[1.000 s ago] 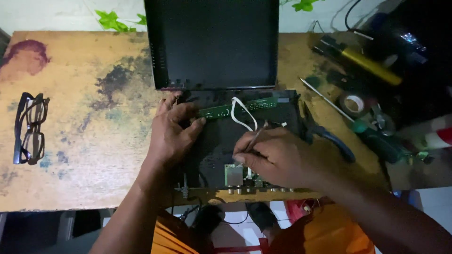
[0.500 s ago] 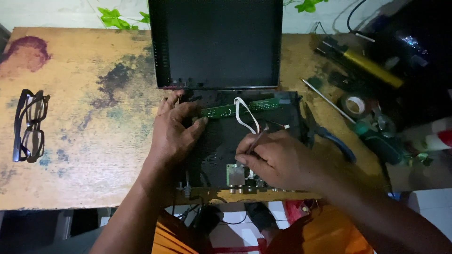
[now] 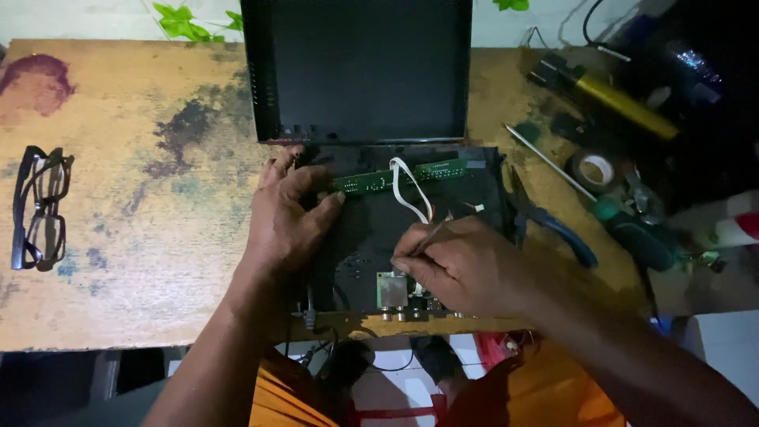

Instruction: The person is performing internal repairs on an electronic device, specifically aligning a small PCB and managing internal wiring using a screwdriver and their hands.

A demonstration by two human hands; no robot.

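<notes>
An opened black electronics box (image 3: 371,229) lies on the worn wooden table (image 3: 142,237), its black lid (image 3: 360,71) lying behind it. Inside are a narrow green circuit strip (image 3: 395,178) and a white ribbon cable (image 3: 411,190). My left hand (image 3: 288,217) presses flat on the box's left side, fingertips touching the strip's left end. My right hand (image 3: 466,265) pinches a thin metal tool (image 3: 427,236), its tip pointing down near a small green board (image 3: 391,289) with connectors at the front edge.
Black-framed glasses (image 3: 39,205) lie at the far left. To the right are blue-handled pliers (image 3: 553,225), a roll of tape (image 3: 597,168), a thin metal rod (image 3: 545,158), a yellow-handled tool (image 3: 624,107) and a green-handled screwdriver (image 3: 632,229). Cables hang below the table's front edge.
My right hand with the thin tool has shifted slightly within the box. My left hand stays pressed in place.
</notes>
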